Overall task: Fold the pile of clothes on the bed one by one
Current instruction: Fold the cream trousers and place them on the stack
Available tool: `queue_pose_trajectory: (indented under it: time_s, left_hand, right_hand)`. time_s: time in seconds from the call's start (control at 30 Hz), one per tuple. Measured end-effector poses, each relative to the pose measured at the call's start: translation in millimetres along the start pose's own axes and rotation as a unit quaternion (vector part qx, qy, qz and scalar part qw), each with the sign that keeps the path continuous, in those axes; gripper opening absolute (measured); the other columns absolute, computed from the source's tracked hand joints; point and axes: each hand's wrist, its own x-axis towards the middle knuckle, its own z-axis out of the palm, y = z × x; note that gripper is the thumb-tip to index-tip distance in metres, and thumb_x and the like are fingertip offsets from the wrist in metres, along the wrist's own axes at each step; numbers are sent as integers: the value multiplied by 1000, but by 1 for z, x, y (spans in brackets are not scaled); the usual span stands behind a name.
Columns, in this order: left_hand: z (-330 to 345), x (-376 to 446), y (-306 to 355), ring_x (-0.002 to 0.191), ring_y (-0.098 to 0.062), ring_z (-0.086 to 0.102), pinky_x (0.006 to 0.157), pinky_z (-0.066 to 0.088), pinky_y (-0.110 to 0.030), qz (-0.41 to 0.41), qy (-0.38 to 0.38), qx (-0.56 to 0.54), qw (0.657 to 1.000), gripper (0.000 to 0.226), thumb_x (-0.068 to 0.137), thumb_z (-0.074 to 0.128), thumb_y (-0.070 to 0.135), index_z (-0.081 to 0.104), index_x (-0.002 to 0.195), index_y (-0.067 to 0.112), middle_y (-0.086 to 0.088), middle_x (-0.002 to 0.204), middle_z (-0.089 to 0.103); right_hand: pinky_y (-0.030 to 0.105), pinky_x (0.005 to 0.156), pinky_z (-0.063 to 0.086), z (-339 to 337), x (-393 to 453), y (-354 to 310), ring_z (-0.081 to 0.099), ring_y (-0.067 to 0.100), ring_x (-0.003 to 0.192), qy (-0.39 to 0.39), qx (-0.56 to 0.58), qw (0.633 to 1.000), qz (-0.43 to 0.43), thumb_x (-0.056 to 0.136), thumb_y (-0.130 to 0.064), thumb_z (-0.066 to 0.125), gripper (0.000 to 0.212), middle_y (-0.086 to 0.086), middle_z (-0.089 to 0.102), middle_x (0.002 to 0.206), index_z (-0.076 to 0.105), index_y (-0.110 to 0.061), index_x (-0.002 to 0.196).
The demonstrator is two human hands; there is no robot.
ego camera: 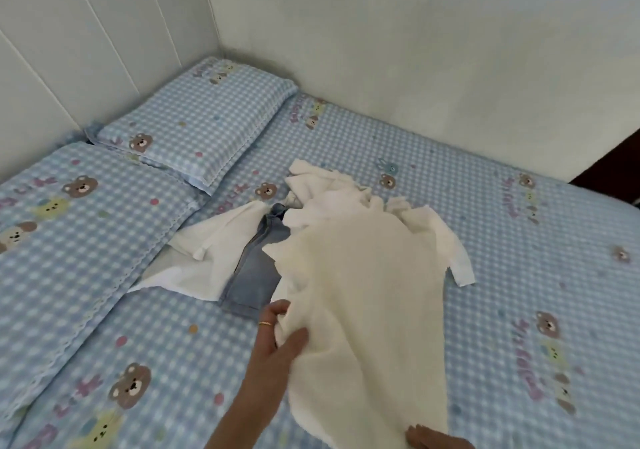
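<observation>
A cream knitted garment (363, 296) is lifted off the bed, stretched from the pile toward me. My left hand (277, 337), with a gold ring, grips its left edge between thumb and fingers. My right hand (433, 438) shows only at the bottom edge, holding the garment's lower hem; its fingers are mostly hidden. Behind lies the pile: white clothes (332, 192), a white garment (214, 247) spread to the left, and light blue jeans (256, 268) between them.
The bed has a blue checked sheet with bears (536, 275). A matching pillow (197, 119) lies at the back left, with a folded quilt (69, 240) on the left. A white padded headboard (86, 50) and wall (415, 32) enclose the bed.
</observation>
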Motion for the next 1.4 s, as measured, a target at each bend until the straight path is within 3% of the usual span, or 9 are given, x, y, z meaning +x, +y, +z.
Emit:
queue_pose_trajectory:
  time_s: [0.13, 0.37, 0.5, 0.63, 0.77, 0.87, 1.03, 1.2, 1.4]
  left_hand:
    - [55, -83, 44, 86, -1, 58, 73, 47, -17, 46, -229, 195, 953, 53, 80, 59, 11, 40, 125, 33, 22, 104, 59]
    - [115, -187, 95, 80, 1, 52, 68, 43, -13, 105, -313, 385, 862, 42, 80, 64, 12, 48, 102, 43, 16, 94, 57]
    - [141, -230, 98, 73, 5, 48, 62, 38, -9, 216, -254, 424, 842, 47, 80, 60, 4, 40, 89, 45, 16, 82, 53]
    - [165, -267, 70, 86, 4, 49, 70, 42, -9, 318, -296, 406, 804, 51, 79, 60, 1, 31, 105, 34, 20, 102, 39]
    - [155, -274, 44, 95, 9, 54, 71, 47, -9, 114, -320, 432, 836, 86, 63, 80, 39, 25, 125, 59, 33, 116, 43]
    - [141, -260, 33, 92, 6, 58, 79, 50, -18, 23, -410, 567, 714, 52, 63, 78, 48, 52, 107, 55, 23, 102, 64]
    - [136, -234, 20, 99, -15, 40, 83, 32, -27, 116, -301, 759, 566, 41, 73, 67, 52, 61, 103, 25, 4, 103, 51]
    - [122, -228, 39, 128, -3, 29, 103, 28, -21, 257, -235, 619, 704, 31, 68, 81, 38, 62, 83, 20, 19, 132, 41]
    - [146, -248, 62, 89, -10, 58, 69, 48, -20, 199, -169, 506, 822, 31, 73, 78, 12, 50, 73, 24, 9, 114, 50]
  right_hand:
    - [-1, 88, 37, -29, -64, -35, 54, -13, 112, 82, -91, 985, -118, 90, -1, 58, 56, -5, 56, 133, 44, -42, 124]
    - [25, 117, 19, -91, -154, -115, 7, 5, 146, -9, -221, 896, -386, 86, -28, 68, 79, -14, 9, 158, 19, -31, 148]
    - [21, 106, 34, -117, -217, -123, 43, -1, 128, -156, -171, 929, -287, 77, -45, 73, 66, -24, 51, 132, 39, -46, 134]
    - [15, 65, 45, -122, -264, -116, 62, 2, 75, -31, -68, 962, -263, 79, -36, 73, 14, -12, 68, 82, 65, -35, 90]
    - [19, 60, 39, -142, -300, -91, 55, 4, 64, 46, -138, 947, -285, 87, -32, 65, 8, -10, 63, 71, 62, -27, 81]
    - [17, 64, 44, -174, -324, -82, 63, 4, 74, 84, -144, 945, -283, 91, -24, 61, 20, -18, 68, 81, 63, -43, 91]
    - [6, 74, 42, -235, -340, -64, 60, -11, 90, 149, -174, 933, -279, 91, -6, 54, 45, -36, 64, 97, 62, -50, 99]
    - [8, 75, 45, -272, -343, -35, 61, -9, 95, 146, -107, 954, -238, 95, -13, 50, 39, -27, 68, 100, 65, -49, 100]
    - [18, 55, 38, -269, -321, -5, 56, 8, 57, 28, -92, 986, -133, 89, -30, 63, 35, -2, 66, 68, 54, -49, 116]
